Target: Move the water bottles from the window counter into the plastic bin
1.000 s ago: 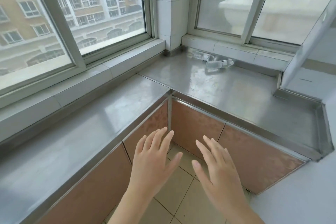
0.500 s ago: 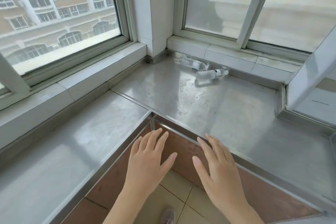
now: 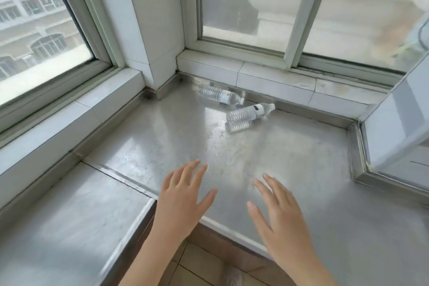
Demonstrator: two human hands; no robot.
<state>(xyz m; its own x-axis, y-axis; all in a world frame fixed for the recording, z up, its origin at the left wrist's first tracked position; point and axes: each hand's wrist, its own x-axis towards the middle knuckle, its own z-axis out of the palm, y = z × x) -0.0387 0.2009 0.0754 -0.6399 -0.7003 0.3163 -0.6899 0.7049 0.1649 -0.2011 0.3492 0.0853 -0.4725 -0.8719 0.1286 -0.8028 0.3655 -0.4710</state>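
Note:
Two clear water bottles lie on their sides at the back of the steel window counter (image 3: 176,137). One bottle (image 3: 219,94) rests close to the tiled sill near the corner pillar. The other bottle (image 3: 249,112) lies just to its right and nearer to me, cap pointing right, with its reflection beneath it. My left hand (image 3: 183,197) and my right hand (image 3: 278,213) hover over the counter's front part, fingers spread, holding nothing, well short of the bottles. No plastic bin is in view.
Windows and tiled sills (image 3: 274,76) border the counter on the left and back. A tiled pillar (image 3: 148,30) fills the corner. A raised steel lip and a white panel (image 3: 394,127) close the right side. Floor tiles (image 3: 204,267) show below the counter's edge.
The view has moved forward and closer to the counter. Both hands have advanced from in front of the cabinet to above the counter surface, still spread and empty. The bottles have not moved.

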